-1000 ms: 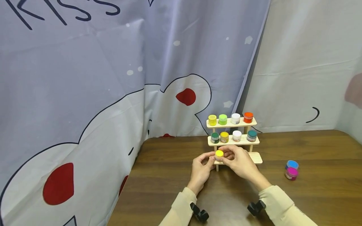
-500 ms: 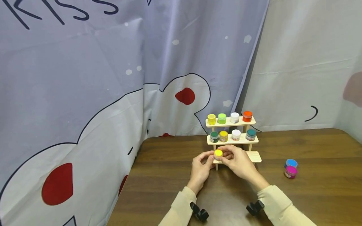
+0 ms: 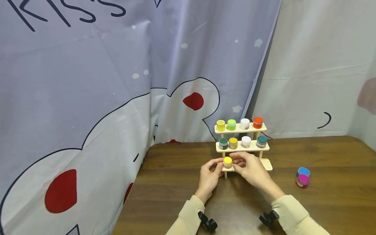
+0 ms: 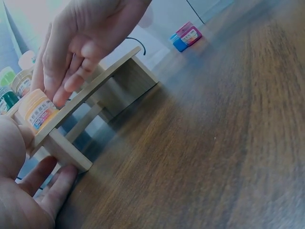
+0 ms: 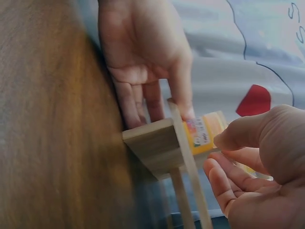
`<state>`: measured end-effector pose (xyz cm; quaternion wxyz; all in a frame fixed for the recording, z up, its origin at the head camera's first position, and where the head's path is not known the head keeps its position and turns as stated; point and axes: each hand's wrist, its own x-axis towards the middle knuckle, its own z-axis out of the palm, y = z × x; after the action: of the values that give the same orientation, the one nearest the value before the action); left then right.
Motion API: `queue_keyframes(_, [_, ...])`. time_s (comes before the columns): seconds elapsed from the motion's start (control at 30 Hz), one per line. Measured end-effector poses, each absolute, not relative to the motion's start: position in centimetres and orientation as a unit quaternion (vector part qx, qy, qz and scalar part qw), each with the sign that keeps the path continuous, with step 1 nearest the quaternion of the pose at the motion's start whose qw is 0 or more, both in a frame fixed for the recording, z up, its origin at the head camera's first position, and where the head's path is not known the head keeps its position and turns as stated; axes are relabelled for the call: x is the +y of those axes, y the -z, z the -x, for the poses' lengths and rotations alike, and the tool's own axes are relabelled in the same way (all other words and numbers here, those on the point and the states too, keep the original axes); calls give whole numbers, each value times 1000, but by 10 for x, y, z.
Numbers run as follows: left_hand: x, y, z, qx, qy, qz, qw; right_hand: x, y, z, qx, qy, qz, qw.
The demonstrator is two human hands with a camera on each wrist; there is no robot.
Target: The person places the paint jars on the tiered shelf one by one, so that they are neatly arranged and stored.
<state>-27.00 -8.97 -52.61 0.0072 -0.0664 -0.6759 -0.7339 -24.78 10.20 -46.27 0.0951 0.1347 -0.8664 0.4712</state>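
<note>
A small paint jar with a yellow lid [image 3: 227, 162] stands at the left end of the lowest shelf of a wooden three-tier rack [image 3: 266, 164]. My left hand [image 3: 208, 177] is at that end, its thumb and index finger by the jar's left side. In the left wrist view, other fingers [image 4: 61, 188] of it reach the rack's end leg. Just right of the jar is my right hand [image 3: 249, 169], thumb and fingers loosely bent, a small gap showing between thumb and jar in the head view. The right wrist view shows the jar's label [image 5: 200, 132].
Several paint jars stand on the upper shelves, among them a red one [image 3: 258, 123] and a teal one [image 3: 261, 142]. A blue-lidded jar [image 3: 303, 171] and a magenta-lidded jar [image 3: 303, 181] stand on the wooden table [image 3: 332, 209] to the right. A printed curtain [image 3: 117, 124] hangs behind.
My right hand has eased slightly right, away from the yellow-lidded jar, showing more of the jar's side. The left hand stays beside it. The head view shifts a little.
</note>
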Motion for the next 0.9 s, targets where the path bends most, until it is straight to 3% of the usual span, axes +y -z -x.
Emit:
queue_keyframes(0.57, [-88,528,267,-681,730,59,18,142,432,227,-873,-454,-112,141])
queue_keyframes(0.9, [-87,527,268,-670,741,52,11,173,420,219,-870,-428,-127,209])
